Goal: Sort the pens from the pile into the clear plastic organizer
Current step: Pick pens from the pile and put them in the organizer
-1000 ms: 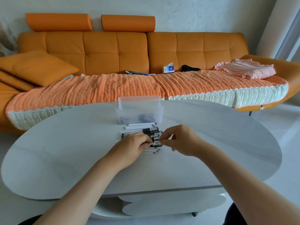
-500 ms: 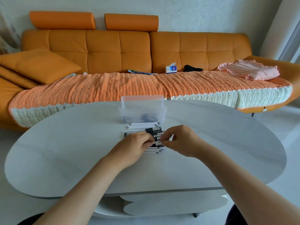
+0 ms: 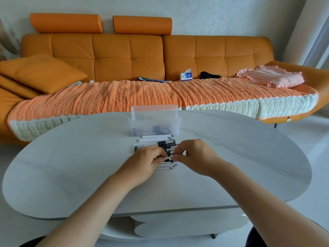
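1. Left hand [image 3: 144,164]: bare and palm down, with the fingers curled onto the near left part of the pile. The fingertips grip the pen barrels.
2. Right hand [image 3: 197,157]: bare, with thumb and forefinger closed in a narrow pinch on the pen ends at the pile's right edge. The remaining fingers are curled above. The two hands' fingertips nearly meet.
3. Pile of pens [image 3: 153,140]: slim white barrels with black caps and tips, lying side by side across the counter. It sits under and between both hands and runs on just beyond them.
4. Clear plastic organizer [image 3: 154,122]: a rectangular bin with ribbed translucent walls and a flared rim, standing just past the pile on the far side of the hands. Dark-capped items show blurred through its front wall.
5. Counter [image 3: 71,166]: a smooth, matt pale grey top with a rounded, lobed outline, which carries the pile and the organizer.
6. Sofa [image 3: 124,56]: orange tufted upholstery with two cylindrical headrests, well beyond the hands.
7. Throw [image 3: 106,97]: a waffle-knit seat cover, orange with a cream border.
8. Cushion [image 3: 39,72]: square and orange, far left of the hands.
9. Tissue box [image 3: 186,76]: white and blue, with print too small to read.
10. Garment [image 3: 272,78]: pale pink and loosely folded, far right of the hands.
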`<state>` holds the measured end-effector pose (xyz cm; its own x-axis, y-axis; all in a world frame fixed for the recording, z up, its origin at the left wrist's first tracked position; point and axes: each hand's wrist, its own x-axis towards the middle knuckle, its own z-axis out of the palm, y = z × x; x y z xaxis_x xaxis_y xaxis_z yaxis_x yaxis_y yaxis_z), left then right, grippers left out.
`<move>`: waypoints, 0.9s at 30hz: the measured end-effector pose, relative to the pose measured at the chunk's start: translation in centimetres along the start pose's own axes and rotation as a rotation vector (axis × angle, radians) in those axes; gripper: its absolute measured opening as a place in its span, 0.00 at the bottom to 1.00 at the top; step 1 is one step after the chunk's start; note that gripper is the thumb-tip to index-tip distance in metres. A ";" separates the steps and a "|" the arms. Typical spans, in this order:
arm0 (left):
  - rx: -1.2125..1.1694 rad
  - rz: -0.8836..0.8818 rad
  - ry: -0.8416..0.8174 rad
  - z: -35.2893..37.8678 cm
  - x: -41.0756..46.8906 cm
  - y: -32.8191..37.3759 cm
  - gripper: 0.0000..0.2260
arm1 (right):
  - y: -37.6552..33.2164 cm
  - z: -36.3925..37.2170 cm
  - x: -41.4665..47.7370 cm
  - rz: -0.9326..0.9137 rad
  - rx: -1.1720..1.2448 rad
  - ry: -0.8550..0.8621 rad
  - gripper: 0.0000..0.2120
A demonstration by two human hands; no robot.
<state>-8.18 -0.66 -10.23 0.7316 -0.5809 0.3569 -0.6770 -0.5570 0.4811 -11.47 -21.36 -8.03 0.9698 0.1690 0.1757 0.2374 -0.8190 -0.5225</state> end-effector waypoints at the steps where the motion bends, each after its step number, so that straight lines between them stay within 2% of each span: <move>1: 0.013 0.021 0.005 0.0 0.0 0.0 0.05 | -0.1 0.1 -0.1 -0.025 -0.028 -0.008 0.06; 3: 0.038 0.071 0.015 0.1 -0.1 -0.1 0.05 | -0.1 0.5 -0.2 -0.055 -0.056 -0.032 0.07; 6: 0.059 0.118 0.020 0.3 -0.2 -0.3 0.04 | 0.1 0.8 -0.3 -0.029 0.026 -0.064 0.08; 11: 0.056 0.083 0.043 0.3 -0.1 -0.1 0.04 | 0.5 0.0 0.0 0.008 0.076 -0.101 0.05; 14: 0.083 0.097 0.034 0.3 -0.3 -0.2 0.03 | 1.3 -0.7 0.4 0.020 0.083 -0.041 0.07; 16: 0.118 0.097 0.001 0.4 -0.5 -0.4 0.03 | 2.0 -1.0 0.6 0.036 0.016 -0.004 0.06; 20: 0.158 0.110 -0.034 0.7 -0.7 -0.8 0.02 | 2.6 -0.5 0.7 0.014 -0.125 -0.051 0.06; 27: 0.249 0.114 0.025 1.1 -0.4 -1.6 0.11 | 1.9 0.7 1.3 -0.027 -0.219 -0.065 0.05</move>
<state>-7.48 -0.24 -11.99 0.6490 -0.6351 0.4188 -0.7519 -0.6194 0.2258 -9.67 -22.29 -9.41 0.9664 0.2222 0.1290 0.2528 -0.9119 -0.3233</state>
